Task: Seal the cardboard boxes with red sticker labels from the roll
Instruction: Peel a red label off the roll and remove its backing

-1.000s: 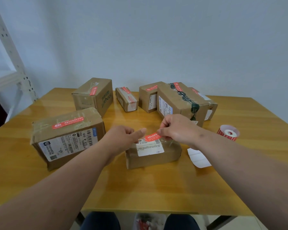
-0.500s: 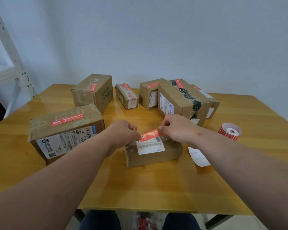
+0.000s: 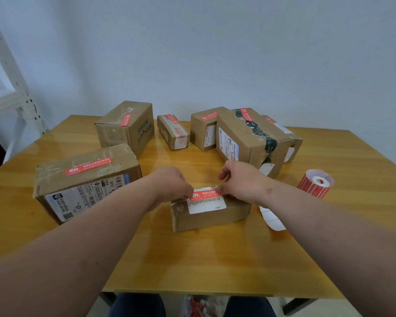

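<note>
A: From the head view, how far along is the sealing?

B: Well along, I judge. Six boxes at the back and left of the table show red labels already, among them the big left box.

A: And the one in front?

B: The small box is the one in hand. The red sticker lies stretched along its top rear edge, over the white shipping label. The left hand pinches one end with curled fingers, and the right hand pinches the other.

A: What remains?

B: Pressing it flat. The sticker roll stands near the right, with a strip of bare backing paper beside the small box.
</note>
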The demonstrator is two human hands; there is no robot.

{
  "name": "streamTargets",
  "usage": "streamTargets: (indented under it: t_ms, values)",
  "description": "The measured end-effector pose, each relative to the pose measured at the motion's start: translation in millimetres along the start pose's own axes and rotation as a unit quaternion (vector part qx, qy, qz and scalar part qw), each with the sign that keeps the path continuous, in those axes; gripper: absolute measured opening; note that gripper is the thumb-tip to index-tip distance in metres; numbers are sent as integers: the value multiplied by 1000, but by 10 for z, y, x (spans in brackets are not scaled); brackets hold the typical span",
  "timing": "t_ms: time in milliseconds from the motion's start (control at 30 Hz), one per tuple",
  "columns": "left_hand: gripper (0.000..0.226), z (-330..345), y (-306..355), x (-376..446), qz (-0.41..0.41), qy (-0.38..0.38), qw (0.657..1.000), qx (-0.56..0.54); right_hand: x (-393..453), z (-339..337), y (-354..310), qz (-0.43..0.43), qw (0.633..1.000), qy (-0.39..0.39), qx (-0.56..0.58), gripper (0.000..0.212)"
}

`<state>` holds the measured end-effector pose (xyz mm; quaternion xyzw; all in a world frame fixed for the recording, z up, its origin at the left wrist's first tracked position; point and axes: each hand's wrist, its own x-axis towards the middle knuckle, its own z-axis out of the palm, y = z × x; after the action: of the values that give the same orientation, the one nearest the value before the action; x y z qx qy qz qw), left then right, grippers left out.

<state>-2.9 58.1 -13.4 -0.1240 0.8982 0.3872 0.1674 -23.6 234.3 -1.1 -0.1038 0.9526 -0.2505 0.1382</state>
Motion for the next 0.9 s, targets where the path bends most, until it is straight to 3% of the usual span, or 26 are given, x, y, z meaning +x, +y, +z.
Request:
streamTargets:
  t_ms: [333, 900]
  values:
    - [16, 25, 0, 43, 1, 10, 1000, 21, 38, 40, 25, -24, 999, -8, -42, 14]
    - [16, 30, -20, 51, -13, -10, 1000, 15, 43, 39, 0, -21, 997, -29, -70, 13]
